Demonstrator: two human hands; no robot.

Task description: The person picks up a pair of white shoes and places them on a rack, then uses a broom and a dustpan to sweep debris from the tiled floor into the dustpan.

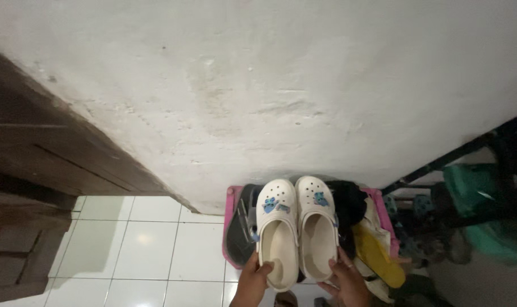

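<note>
A pair of white clogs with blue charms sits side by side on top of a pink basket [232, 211] against the wall. My left hand [253, 278] grips the heel rim of the left clog [277, 227]. At the heel of the right clog [316, 224], my right hand [345, 278] holds on with fingers on its rim. Both clogs point toes toward the wall.
The basket also holds a dark sandal [242, 227], black shoes [346, 204] and a yellow sandal [378, 256]. A white wall [258, 85] rises behind. A wooden door [37, 159] stands left, a dark rack with green items [480, 199] right. White floor tiles [145, 244] lie below.
</note>
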